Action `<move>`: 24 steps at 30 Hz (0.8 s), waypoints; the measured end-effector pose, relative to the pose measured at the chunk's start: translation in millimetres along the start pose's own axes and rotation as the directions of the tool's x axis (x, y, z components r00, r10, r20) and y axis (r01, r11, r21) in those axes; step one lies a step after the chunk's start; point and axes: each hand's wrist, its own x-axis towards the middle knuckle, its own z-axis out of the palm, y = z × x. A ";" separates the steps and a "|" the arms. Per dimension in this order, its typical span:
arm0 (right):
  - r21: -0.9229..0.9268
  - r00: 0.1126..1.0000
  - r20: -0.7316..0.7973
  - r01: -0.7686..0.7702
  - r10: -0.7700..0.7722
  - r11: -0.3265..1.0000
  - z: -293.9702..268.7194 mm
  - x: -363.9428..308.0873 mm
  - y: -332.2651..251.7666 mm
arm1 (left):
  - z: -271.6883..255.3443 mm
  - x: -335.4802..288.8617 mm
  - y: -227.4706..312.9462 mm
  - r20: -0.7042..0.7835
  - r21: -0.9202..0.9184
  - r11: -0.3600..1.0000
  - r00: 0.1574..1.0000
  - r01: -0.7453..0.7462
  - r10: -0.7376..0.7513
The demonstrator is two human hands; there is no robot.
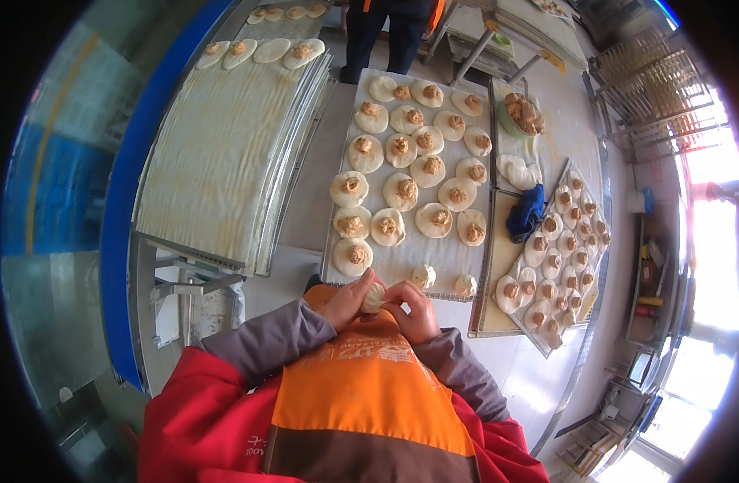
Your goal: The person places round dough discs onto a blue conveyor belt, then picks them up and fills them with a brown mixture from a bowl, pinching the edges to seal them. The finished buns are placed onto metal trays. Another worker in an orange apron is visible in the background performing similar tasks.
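**Fold by Fold, at Close Quarters**

A worker in an orange apron gathers a pale, pleated bun just by the near edge of a broad tray, left of that edge's middle. The left hand cups it from the side, fingers curled closely round; the right hand is drawn nearly closed, its fingertips pinching the dough's right side. Whether the top is sealed cannot be told from here.

The step appears to be pleating the wrapper over its filling. The next move seems to call for a steady left cup while the right fingers draw the last folds together and press them tight, without tearing the dough.

Along the same near edge sit two shaped buns, one right of the middle, the other at the near right corner. From the left edge to the far edge spread open dough rounds topped with filling, the nearest round close to the near left corner. Past the right edge stands a green bowl heaped with filling, with a blue cloth lying nearer the worker.
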 end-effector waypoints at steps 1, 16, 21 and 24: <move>0.072 0.993 -0.047 -0.101 0.105 0.992 3.8 -2.5 2.0 | -0.3 0.3 -4.9 -0.050 0.044 0.998 0.997 -0.054 0.056; -0.397 0.987 -0.098 0.081 -0.130 0.914 27.4 -13.9 23.5 | -28.3 15.3 -69.7 -0.010 -0.333 0.937 0.993 0.105 -0.115; -0.299 0.998 0.012 0.057 -0.056 0.953 29.9 -1.1 50.0 | -46.9 19.9 -61.0 -0.270 0.109 0.990 0.956 -0.088 0.115; -0.513 0.992 -0.111 -0.012 -0.053 0.858 24.8 17.5 76.4 | -72.8 29.6 -43.9 -0.353 0.789 0.607 0.740 -0.093 0.573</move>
